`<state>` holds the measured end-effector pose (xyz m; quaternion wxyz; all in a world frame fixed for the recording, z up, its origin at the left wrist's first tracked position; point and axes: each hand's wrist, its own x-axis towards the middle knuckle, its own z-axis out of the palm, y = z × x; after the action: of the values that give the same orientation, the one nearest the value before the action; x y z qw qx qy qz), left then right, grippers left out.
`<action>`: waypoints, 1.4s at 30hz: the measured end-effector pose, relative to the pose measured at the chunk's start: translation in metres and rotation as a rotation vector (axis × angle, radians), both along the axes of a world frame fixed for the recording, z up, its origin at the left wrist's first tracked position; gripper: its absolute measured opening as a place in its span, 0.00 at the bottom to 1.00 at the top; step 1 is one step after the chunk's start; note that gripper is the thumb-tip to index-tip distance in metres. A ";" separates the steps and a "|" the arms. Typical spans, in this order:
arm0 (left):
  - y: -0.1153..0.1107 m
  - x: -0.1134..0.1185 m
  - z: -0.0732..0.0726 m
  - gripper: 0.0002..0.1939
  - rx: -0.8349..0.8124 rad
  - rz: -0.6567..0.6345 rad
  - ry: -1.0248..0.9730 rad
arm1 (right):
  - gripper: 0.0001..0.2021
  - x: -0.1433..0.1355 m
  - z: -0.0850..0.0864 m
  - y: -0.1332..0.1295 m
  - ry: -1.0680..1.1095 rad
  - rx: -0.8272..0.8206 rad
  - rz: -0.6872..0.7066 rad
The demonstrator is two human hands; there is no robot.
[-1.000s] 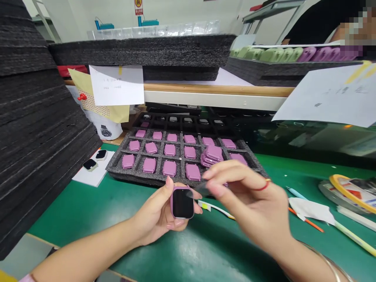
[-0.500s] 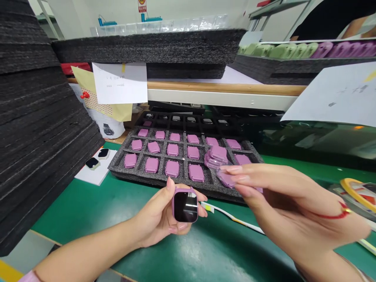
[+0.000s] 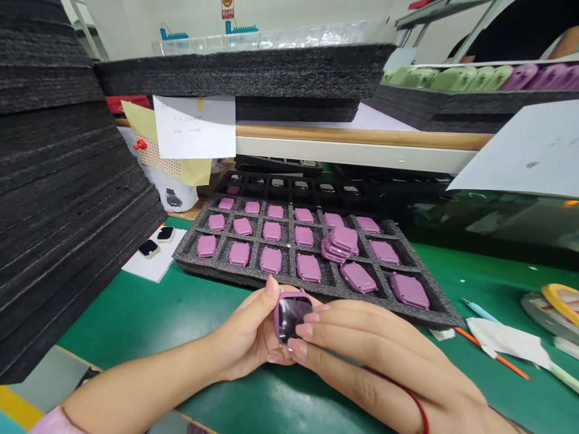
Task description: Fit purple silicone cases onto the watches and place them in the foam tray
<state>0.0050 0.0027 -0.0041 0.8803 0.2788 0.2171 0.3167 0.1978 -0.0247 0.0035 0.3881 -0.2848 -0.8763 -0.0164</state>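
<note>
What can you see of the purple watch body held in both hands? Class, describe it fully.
The purple watch body is a small rounded-rectangular case with a glossy dark screen that reflects light, framed in what looks like purple plastic. It is held above the green mat, screen facing the camera and tilted slightly. The left hand cradles it from behind, thumb at its top-left corner; the right hand lays its fingers against its right edge. No strap is attached.

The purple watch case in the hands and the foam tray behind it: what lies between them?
In the head view, only a narrow strip of bare green mat separates the watch case, held by both hands, from the foam tray.
</note>
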 end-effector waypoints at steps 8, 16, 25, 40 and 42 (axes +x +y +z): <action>-0.001 0.004 -0.004 0.28 0.198 0.079 0.066 | 0.26 -0.022 0.009 0.007 0.102 -0.117 -0.018; -0.001 0.003 -0.002 0.30 0.036 0.069 0.052 | 0.26 -0.017 0.010 0.012 0.256 -0.320 0.043; 0.002 0.006 -0.010 0.26 0.035 0.067 0.202 | 0.20 0.008 0.017 0.043 0.154 -0.140 -0.219; -0.007 0.033 -0.055 0.29 0.796 -0.261 0.601 | 0.24 0.038 0.068 0.115 -0.411 -0.716 -0.469; -0.003 0.034 -0.067 0.30 0.870 -0.291 0.618 | 0.20 0.030 0.074 0.126 -0.512 -0.737 -0.476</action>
<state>0.0386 -0.0008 -0.0715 0.6141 0.7238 0.2735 0.1556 0.2274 0.1009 0.0778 0.0201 -0.5816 -0.8016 0.1368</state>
